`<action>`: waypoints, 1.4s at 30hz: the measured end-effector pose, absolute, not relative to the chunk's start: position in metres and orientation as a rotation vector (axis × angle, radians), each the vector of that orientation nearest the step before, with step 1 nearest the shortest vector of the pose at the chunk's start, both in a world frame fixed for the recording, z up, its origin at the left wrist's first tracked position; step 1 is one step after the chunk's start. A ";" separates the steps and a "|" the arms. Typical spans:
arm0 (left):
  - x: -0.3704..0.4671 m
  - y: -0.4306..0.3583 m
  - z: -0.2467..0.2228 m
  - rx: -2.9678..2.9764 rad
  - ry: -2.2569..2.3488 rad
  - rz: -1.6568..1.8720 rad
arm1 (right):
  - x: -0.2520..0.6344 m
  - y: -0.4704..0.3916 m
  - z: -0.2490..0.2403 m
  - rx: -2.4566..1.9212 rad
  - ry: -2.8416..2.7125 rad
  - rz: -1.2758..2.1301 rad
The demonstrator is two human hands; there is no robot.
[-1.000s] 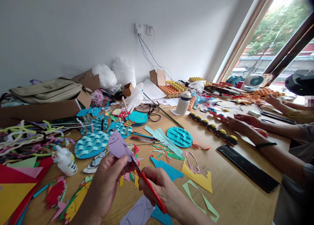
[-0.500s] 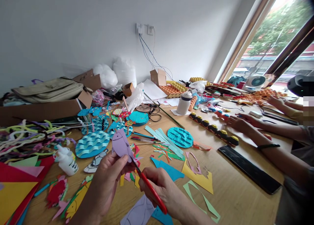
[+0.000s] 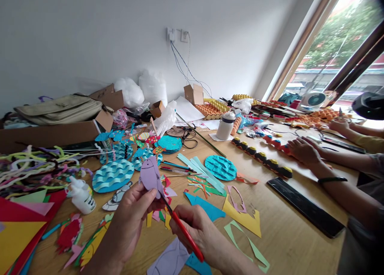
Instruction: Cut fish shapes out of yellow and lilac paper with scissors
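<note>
Between the thumb and fingers of my left hand (image 3: 136,211) is a piece of purple paper (image 3: 149,173) with a fish outline drawn on it. My right hand (image 3: 193,229) is closed around the red handles of a pair of scissors (image 3: 187,235). The dark blades reach up to the paper's lower right side, close to my left fingertips. Under my hands lies another purple sheet (image 3: 168,259) with a drawn outline, beside a blue paper scrap (image 3: 198,263). Small coloured scraps lie behind my left fingers, partly hidden.
White glue bottles (image 3: 82,197) and cut paper fish (image 3: 70,233) lie to the left. A blue wavy disc (image 3: 220,167), yellow offcut (image 3: 243,217) and black phone-like slab (image 3: 304,207) are on the right. Another person's hands (image 3: 304,151) touch a painted egg-carton strip (image 3: 274,142).
The purple paper has shifted slightly right, its cut edge parting a little at the blades. The other person's hands on the right have moved along the painted strip.
</note>
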State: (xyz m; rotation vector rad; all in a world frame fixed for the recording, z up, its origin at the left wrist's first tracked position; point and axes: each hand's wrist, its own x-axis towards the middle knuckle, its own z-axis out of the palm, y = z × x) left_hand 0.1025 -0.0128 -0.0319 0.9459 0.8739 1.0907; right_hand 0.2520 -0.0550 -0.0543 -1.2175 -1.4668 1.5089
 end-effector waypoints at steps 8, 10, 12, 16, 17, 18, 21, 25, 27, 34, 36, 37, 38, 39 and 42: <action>0.099 -0.011 -0.030 0.974 0.880 1.043 | 0.253 -0.055 -0.056 -1.236 -1.499 1.460; 0.097 -0.009 -0.031 0.975 0.881 1.041 | 0.253 -0.055 -0.056 -1.245 -1.507 1.457; 0.096 -0.009 -0.032 0.972 0.892 1.045 | 0.252 -0.054 -0.055 -1.256 -1.513 1.452; 0.096 -0.008 -0.032 0.945 0.926 1.064 | 0.251 -0.054 -0.054 -1.247 -1.535 1.451; 0.096 -0.009 -0.032 0.941 0.925 1.065 | 0.251 -0.054 -0.054 -1.235 -1.531 1.458; 0.097 -0.009 -0.032 0.940 0.923 1.064 | 0.251 -0.054 -0.054 -1.222 -1.522 1.466; 0.098 -0.011 -0.031 0.946 0.918 1.069 | 0.251 -0.054 -0.056 -1.197 -1.490 1.482; 0.099 -0.011 -0.031 0.952 0.949 1.071 | 0.252 -0.054 -0.057 -1.215 -1.489 1.485; 0.099 -0.010 -0.030 0.970 0.963 1.055 | 0.252 -0.054 -0.057 -1.214 -1.482 1.496; 0.095 -0.010 -0.027 1.008 0.919 0.984 | 0.252 -0.054 -0.055 -1.200 -1.467 1.540; 0.094 -0.011 -0.027 1.004 0.924 0.985 | 0.253 -0.054 -0.055 -1.210 -1.479 1.535; 0.094 -0.011 -0.028 1.001 0.928 0.990 | 0.253 -0.054 -0.055 -1.212 -1.485 1.534; 0.095 -0.011 -0.028 1.000 0.931 0.993 | 0.253 -0.054 -0.055 -1.212 -1.491 1.531; 0.095 -0.011 -0.028 1.001 0.932 0.993 | 0.253 -0.054 -0.055 -1.210 -1.496 1.529; 0.095 -0.010 -0.029 0.999 0.931 0.989 | 0.253 -0.054 -0.055 -1.200 -1.502 1.523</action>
